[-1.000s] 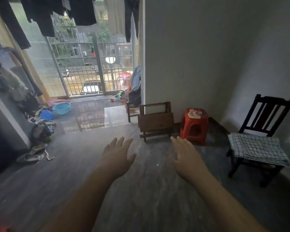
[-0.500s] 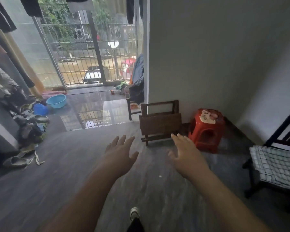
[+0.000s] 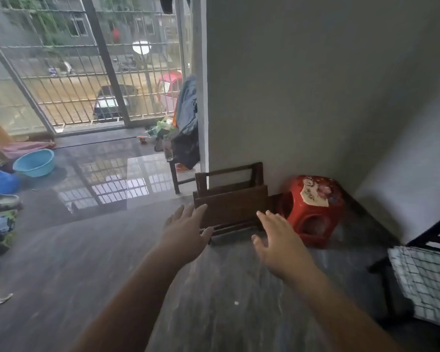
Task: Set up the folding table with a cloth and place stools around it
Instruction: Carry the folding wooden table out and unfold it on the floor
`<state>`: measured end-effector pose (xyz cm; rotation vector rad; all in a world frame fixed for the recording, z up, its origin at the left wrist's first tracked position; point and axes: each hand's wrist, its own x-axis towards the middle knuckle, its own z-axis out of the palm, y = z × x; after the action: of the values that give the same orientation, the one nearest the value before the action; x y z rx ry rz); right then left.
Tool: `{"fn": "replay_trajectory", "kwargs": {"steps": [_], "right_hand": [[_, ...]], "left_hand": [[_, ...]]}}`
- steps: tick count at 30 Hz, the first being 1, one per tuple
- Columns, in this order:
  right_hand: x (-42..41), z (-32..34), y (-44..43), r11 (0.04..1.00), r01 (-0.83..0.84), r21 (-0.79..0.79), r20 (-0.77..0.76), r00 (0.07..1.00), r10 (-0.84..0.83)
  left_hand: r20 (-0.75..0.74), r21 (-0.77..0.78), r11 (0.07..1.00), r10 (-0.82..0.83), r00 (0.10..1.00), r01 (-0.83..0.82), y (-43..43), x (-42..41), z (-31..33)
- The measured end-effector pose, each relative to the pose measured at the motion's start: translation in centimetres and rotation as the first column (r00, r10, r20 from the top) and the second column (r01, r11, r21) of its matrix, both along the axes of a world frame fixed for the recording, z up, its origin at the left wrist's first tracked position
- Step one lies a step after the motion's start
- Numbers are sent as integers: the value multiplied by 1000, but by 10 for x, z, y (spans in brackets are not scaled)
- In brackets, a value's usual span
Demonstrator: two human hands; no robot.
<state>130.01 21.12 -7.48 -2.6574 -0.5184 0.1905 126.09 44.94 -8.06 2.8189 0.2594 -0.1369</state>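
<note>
A small brown wooden folding table (image 3: 233,199) leans folded against the white wall corner. Just right of it stands a red plastic stool (image 3: 313,209) with a flowered top. A black-and-white checked cloth (image 3: 427,278) lies on the seat of a dark wooden chair (image 3: 432,240) at the right edge. My left hand (image 3: 186,232) and my right hand (image 3: 280,240) are stretched out in front of the folded table, fingers spread, holding nothing, both short of touching it.
Left of the wall a balcony opens with a metal grille (image 3: 87,72), a blue basin (image 3: 34,162), and a chair with dark clothes (image 3: 187,123) on it. Shoes and bags (image 3: 0,212) lie along the left edge. The grey floor (image 3: 87,275) stretches before me.
The view has closed in on the folded table and stool, which now look larger. Both hands stay outstretched and open, now nearer the table. The dark chair has slid to the right edge.
</note>
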Motion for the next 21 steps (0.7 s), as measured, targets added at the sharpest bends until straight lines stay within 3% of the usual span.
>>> {"fn": "replay_trajectory", "kwargs": {"steps": [21], "right_hand": [[472,-123,32,992,-111,-52,-160,982,101]], "left_hand": [[-193,-42,993,104,976,-114,22,425,-114]]}}
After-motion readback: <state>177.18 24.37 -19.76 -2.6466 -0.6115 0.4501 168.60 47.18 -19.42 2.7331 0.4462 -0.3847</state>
